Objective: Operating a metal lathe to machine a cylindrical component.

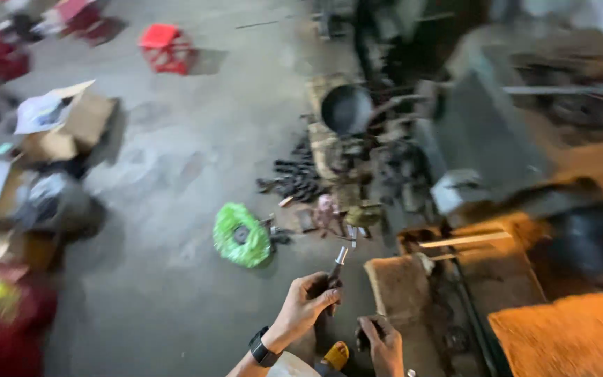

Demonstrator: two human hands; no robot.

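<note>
We are gripping a slim tool (pixel 336 269) in our closed left hand (pixel 306 301), its long axis pointing up and away, while our right hand (pixel 383 342) is curling just beside it around a small dark piece (pixel 362 340).

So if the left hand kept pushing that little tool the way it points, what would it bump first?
Probably the small clutter on the floor just ahead of the left hand and its tool. Depth is hard to judge in the blurred picture.

Concrete floor (pixel 176 160) cluttered — green plastic bag (pixel 241 235), red stool (pixel 167 47), open cardboard box (pixel 71 119), dark round pan (pixel 347 109), pile of black parts (pixel 298 174) — blurry.
</note>
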